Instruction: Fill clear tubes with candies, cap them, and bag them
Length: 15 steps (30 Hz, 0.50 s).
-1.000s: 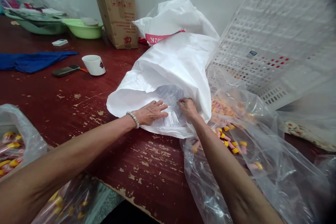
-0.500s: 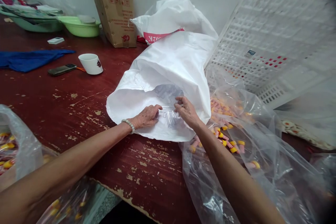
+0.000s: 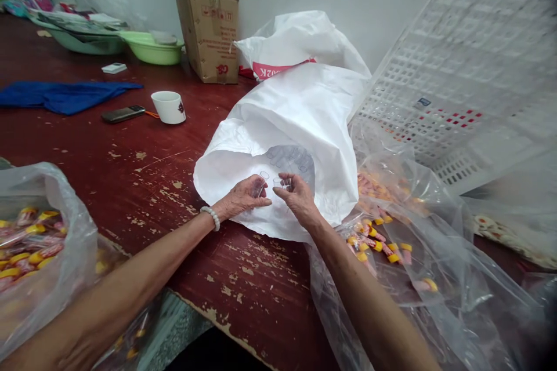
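Observation:
A white woven sack point(image 3: 300, 104) lies on its side, its mouth facing me, with several clear plastic tubes point(image 3: 290, 157) inside. At the mouth, my left hand point(image 3: 243, 196), with a pale bead bracelet at the wrist, is closed on a clear plastic tube point(image 3: 260, 186). Just to its right, my right hand point(image 3: 298, 197) pinches another clear plastic tube point(image 3: 282, 184) between thumb and fingers. The open ends of the held tubes point roughly toward each other or upward; their exact tilt is hard to tell.
On the worn red table point(image 3: 143, 185) stand a white cup point(image 3: 167, 109), a phone point(image 3: 124, 114) and a cardboard box point(image 3: 215, 37). Clear bags of yellow-capped pink tubes point(image 3: 391, 252) flank me. A white plastic crate point(image 3: 456, 69) leans at the right. Blue cloth point(image 3: 69, 95) lies left.
Both hands have lifted from the clear tubes on the sack's inner surface, and each now holds a tube. The whole view has shifted, so everything appears further right.

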{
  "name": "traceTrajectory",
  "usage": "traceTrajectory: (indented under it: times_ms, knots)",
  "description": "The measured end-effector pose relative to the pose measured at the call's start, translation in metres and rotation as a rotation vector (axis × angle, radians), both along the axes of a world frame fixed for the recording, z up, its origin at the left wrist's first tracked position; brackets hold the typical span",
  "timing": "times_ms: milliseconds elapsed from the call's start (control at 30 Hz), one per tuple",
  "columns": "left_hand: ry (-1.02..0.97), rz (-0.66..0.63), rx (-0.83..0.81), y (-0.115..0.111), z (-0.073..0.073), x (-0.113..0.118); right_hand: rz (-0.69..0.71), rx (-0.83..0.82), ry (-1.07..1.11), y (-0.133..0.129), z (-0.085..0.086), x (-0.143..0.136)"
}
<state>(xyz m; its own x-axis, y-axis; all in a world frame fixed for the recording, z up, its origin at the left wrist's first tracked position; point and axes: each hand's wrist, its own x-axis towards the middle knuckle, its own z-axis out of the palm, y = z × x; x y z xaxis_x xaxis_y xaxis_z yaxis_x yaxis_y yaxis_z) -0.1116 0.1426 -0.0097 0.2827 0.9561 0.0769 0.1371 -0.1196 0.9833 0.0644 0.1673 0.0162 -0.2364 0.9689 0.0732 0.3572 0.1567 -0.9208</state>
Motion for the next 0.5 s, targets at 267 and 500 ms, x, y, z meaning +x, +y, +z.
traceTrajectory:
  times_ms: [267, 500]
  knots:
    - [-0.102, 0.221, 0.117, -0.01, -0.01, 0.018, 0.142, -0.061, 0.221, -0.023, -0.012, -0.02]
    - [0.302, 0.144, 0.291, -0.005, 0.002, 0.009, 0.083, 0.202, -0.255, -0.019, 0.0, -0.008]
